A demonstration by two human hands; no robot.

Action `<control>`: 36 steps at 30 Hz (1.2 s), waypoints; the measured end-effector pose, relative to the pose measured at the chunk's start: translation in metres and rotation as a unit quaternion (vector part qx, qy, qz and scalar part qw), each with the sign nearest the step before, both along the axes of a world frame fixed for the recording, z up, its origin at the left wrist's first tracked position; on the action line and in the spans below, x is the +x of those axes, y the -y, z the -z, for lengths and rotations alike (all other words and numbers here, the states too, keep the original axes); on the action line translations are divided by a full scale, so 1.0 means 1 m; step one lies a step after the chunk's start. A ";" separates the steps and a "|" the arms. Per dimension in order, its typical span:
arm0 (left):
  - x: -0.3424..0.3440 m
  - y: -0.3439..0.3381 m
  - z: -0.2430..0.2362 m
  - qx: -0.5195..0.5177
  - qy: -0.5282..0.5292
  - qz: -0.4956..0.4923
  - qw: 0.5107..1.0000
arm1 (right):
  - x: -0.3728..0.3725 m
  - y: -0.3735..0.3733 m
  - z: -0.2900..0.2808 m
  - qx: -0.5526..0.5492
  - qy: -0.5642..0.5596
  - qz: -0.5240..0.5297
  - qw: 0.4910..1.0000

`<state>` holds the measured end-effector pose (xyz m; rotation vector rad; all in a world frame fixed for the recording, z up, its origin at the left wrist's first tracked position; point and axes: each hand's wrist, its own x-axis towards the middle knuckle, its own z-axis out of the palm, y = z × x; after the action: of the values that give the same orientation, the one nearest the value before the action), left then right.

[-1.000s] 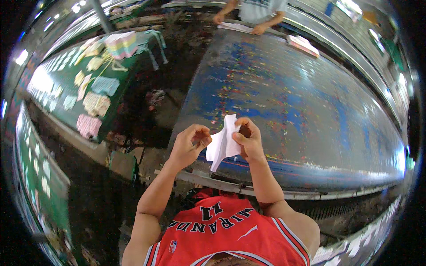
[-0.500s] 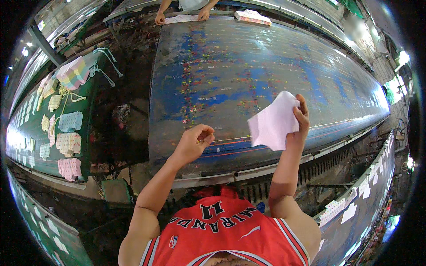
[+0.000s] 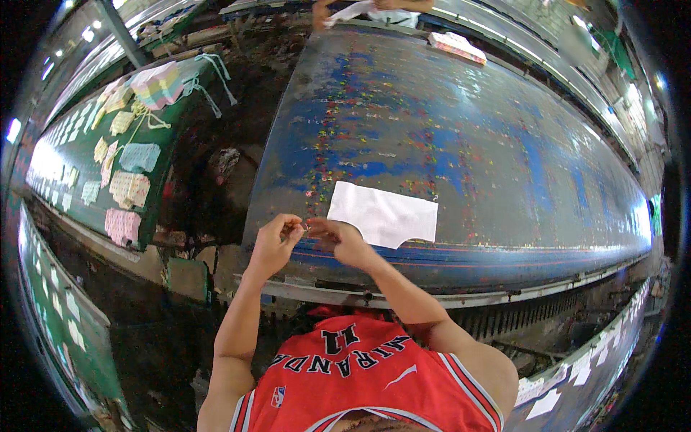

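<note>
A white cut cloth piece (image 3: 385, 216) with curved notches in its near edge lies flat on the long dark table (image 3: 374, 108). My left hand (image 3: 273, 243) is left of the cloth, over the table's near corner, thumb and fingers pinched together. My right hand (image 3: 344, 241) is beside the cloth's near left corner, its fingertips closed and meeting those of the left. Something tiny may be between the fingertips, but I cannot make it out. Neither hand has hold of the cloth.
Across the table a person's hands (image 3: 324, 16) hold a white cloth strip. A stack of cloth pieces (image 3: 458, 47) sits on the far edge. On the left, a green table (image 3: 86, 162) carries several printed fabric bundles and ties. Another table (image 3: 597, 381) with white pieces runs along the right.
The white cloth has left my right hand and lies flat on the table. My right hand has moved left to meet my left hand. The other person has lifted a strip.
</note>
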<state>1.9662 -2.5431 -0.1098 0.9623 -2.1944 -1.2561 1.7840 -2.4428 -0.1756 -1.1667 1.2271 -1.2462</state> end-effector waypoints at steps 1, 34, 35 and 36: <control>0.004 -0.003 0.004 0.006 -0.005 -0.013 1.000 | 0.007 -0.008 0.003 0.021 -0.041 -0.043 0.998; 0.306 -0.072 0.035 0.019 0.001 -0.339 0.940 | 0.237 0.120 -0.021 0.117 -0.021 -0.394 0.912; 0.319 -0.068 0.037 0.001 -0.001 -0.341 0.940 | 0.251 0.128 -0.023 0.114 -0.012 -0.394 0.912; 0.332 -0.063 0.038 -0.001 -0.001 -0.342 0.940 | 0.265 0.137 -0.025 0.117 -0.019 -0.397 0.910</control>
<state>2.2982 -2.4797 -0.1474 1.5378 -1.6141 -0.9058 2.0487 -2.5794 -0.1503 -1.3144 0.7562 -0.4515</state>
